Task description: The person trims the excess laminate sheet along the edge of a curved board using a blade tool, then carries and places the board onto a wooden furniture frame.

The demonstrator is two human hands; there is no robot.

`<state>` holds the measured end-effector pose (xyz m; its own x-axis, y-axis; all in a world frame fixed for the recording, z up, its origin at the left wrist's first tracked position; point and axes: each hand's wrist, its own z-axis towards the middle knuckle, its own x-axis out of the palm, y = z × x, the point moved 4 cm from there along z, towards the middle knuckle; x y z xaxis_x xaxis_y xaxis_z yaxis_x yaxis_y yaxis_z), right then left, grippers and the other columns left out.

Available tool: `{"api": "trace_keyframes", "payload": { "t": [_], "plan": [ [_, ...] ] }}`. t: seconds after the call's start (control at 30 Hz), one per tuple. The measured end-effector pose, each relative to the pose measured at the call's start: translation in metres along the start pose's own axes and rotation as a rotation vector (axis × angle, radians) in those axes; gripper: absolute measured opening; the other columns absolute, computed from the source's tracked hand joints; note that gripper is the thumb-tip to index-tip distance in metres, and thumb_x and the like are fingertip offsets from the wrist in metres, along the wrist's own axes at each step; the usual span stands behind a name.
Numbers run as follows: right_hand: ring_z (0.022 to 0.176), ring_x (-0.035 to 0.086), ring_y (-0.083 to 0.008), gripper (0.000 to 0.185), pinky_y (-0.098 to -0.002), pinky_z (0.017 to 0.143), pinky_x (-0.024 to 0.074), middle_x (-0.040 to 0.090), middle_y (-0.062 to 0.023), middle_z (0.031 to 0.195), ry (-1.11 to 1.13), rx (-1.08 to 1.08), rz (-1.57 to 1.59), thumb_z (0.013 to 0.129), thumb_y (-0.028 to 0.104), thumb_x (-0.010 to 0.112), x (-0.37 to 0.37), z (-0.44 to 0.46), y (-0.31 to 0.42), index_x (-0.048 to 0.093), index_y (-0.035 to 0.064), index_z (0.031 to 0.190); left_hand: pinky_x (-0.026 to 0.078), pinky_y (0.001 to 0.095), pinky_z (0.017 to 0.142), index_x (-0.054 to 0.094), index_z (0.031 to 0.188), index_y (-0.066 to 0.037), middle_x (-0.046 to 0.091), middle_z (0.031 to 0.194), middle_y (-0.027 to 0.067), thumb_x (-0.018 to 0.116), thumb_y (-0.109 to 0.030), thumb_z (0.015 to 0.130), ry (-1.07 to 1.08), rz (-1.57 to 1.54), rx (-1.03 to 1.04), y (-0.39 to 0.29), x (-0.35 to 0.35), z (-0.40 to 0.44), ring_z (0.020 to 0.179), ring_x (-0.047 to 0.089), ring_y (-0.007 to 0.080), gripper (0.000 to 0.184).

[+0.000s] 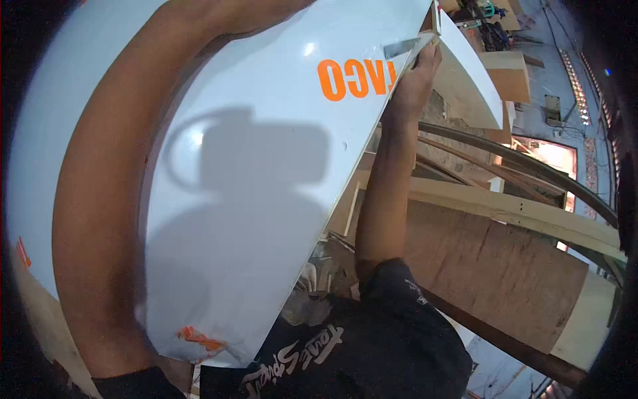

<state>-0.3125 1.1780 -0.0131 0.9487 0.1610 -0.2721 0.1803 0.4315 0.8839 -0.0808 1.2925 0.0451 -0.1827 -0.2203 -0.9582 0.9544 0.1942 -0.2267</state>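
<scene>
A large glossy white board [266, 219] with orange lettering, upside down, fills the middle of the view and leans close to my chest. My right hand [417, 80] is closed on its right edge, near the top corner, with fingers partly hidden. A short grey mark or strip [401, 48] lies on the board beside that hand. My left arm curves along the board's left side, and the hand itself is beyond the top of the view. Torn orange film [199, 338] sticks to the board's lower corner.
Another white surface [40, 166] lies beyond my left arm. To the right are a brown plywood sheet [485, 266], a long pale timber beam [518, 209] and a curved dark strip [531, 159]. A second white panel [468, 73] stands behind my right hand.
</scene>
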Motion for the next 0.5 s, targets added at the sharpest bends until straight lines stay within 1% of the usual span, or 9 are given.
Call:
{"api": "trace_keyframes", "payload": {
  "t": [0.07,0.17,0.27,0.37,0.43,0.5],
  "plan": [
    [0.110,0.056,-0.0223,0.048,-0.0381,0.099,0.0450,0.052,-0.0117,0.119,-0.011,0.101,0.291,0.109,0.036,0.034,0.005,-0.002,-0.002,0.033,0.0041,0.145,0.014,0.0475,0.127,0.034,0.157,-0.009,0.028,0.165,0.0171,0.041,-0.051,0.102,-0.018,0.006,-0.007,0.006,0.003,0.005,0.154,0.022,0.0291,0.070],
    [0.110,0.056,-0.0215,0.047,-0.0373,0.097,0.0475,0.050,-0.0111,0.117,-0.015,0.209,0.335,0.109,0.036,0.034,0.008,-0.013,0.005,0.033,0.0050,0.144,0.014,0.0476,0.127,0.035,0.157,-0.009,0.028,0.165,0.0172,0.041,-0.052,0.101,-0.032,0.007,0.001,0.007,0.006,0.004,0.154,0.023,0.0292,0.071],
    [0.110,0.056,-0.0214,0.047,-0.0378,0.096,0.0493,0.050,-0.0116,0.118,0.027,0.177,0.252,0.110,0.036,0.034,0.007,-0.033,0.014,0.032,0.0056,0.145,0.014,0.0478,0.127,0.035,0.157,-0.009,0.028,0.165,0.0172,0.040,-0.053,0.102,-0.044,0.009,0.001,0.006,0.004,0.003,0.154,0.023,0.0294,0.071],
    [0.113,0.056,-0.0224,0.048,-0.0393,0.098,0.0479,0.050,-0.0128,0.122,-0.004,0.232,0.381,0.110,0.035,0.033,0.011,-0.050,0.023,0.030,0.0055,0.148,0.015,0.0483,0.127,0.035,0.157,-0.009,0.028,0.165,0.0171,0.040,-0.053,0.102,-0.029,0.006,-0.004,0.010,0.007,0.001,0.154,0.023,0.0297,0.071],
    [0.121,0.052,-0.0238,0.050,-0.0419,0.106,0.0420,0.049,-0.0148,0.129,-0.038,0.251,0.324,0.111,0.036,0.032,0.012,-0.060,0.029,0.028,0.0061,0.151,0.015,0.0486,0.127,0.035,0.157,-0.009,0.028,0.165,0.0171,0.039,-0.053,0.102,-0.024,0.005,0.006,0.010,0.006,0.003,0.154,0.023,0.0299,0.071],
    [0.125,0.050,-0.0236,0.051,-0.0422,0.110,0.0381,0.049,-0.0155,0.133,-0.050,0.249,0.384,0.111,0.037,0.032,0.013,-0.068,0.032,0.027,0.0065,0.152,0.015,0.0490,0.126,0.035,0.157,-0.009,0.028,0.165,0.0172,0.039,-0.054,0.102,-0.020,0.010,0.012,0.011,0.003,0.001,0.154,0.023,0.0301,0.071]
  ]
}}
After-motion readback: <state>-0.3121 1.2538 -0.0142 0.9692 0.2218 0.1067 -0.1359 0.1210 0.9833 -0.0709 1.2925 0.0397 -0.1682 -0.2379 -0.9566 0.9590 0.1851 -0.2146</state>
